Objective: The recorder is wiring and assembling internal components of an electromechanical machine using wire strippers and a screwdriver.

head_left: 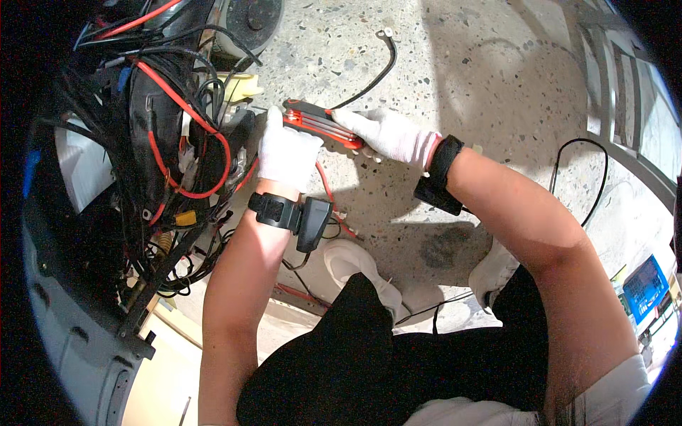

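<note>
Between my two white-gloved hands is a folding hex key set (323,128) with a black and red handle and several metal keys lying along it. My left hand (285,155) is closed on its left end, thumb pointing away from me. From the right, my right hand (394,136) grips the other end, with the thumb on top. Its lower fingers are partly hidden behind the tool. Black straps with small black boxes are on both wrists. Just left of my left hand lies a tangle of black cables with a thick red cable (227,160).
An opened vehicle or machine body with a grey panel (67,341) fills the left side. A black cable with a ring terminal (389,60) lies on the speckled floor (497,92). My white shoes (359,266) are below. A metal frame (629,106) stands at the right, near a blue package (645,287).
</note>
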